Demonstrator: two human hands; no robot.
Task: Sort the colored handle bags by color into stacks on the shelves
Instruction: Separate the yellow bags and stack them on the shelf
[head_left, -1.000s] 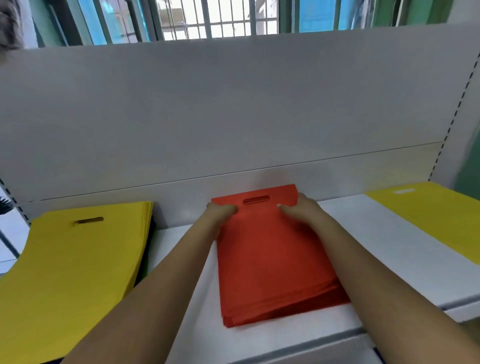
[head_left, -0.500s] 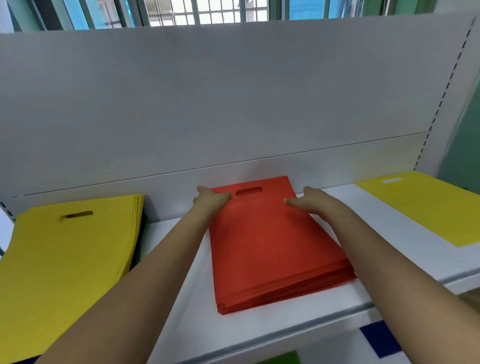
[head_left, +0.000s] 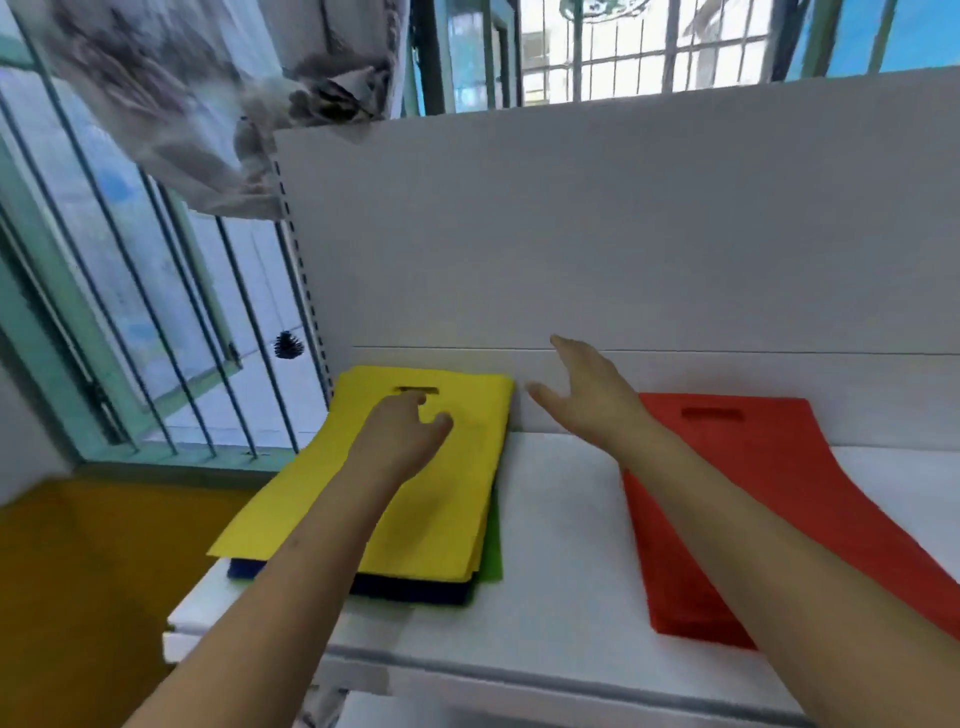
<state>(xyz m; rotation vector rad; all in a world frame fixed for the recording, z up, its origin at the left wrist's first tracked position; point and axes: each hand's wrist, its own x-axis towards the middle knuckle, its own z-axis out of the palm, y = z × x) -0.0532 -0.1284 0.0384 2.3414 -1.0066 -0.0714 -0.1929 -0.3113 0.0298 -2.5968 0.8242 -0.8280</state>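
Two stacks: yellow bags (head_left: 415, 467) at your 11 o'clock, red bags (head_left: 753, 499) at 1 o'clock, both on the white shelf (head_left: 561, 545).
Under yellow: green bag (head_left: 493, 545) and blue bags (head_left: 415, 590).
Left hand (head_left: 402, 439): your fingers loosely curled over the yellow handle slot, gripping nothing.
Right hand (head_left: 587, 397): spread wide, between the stacks, holding nothing.
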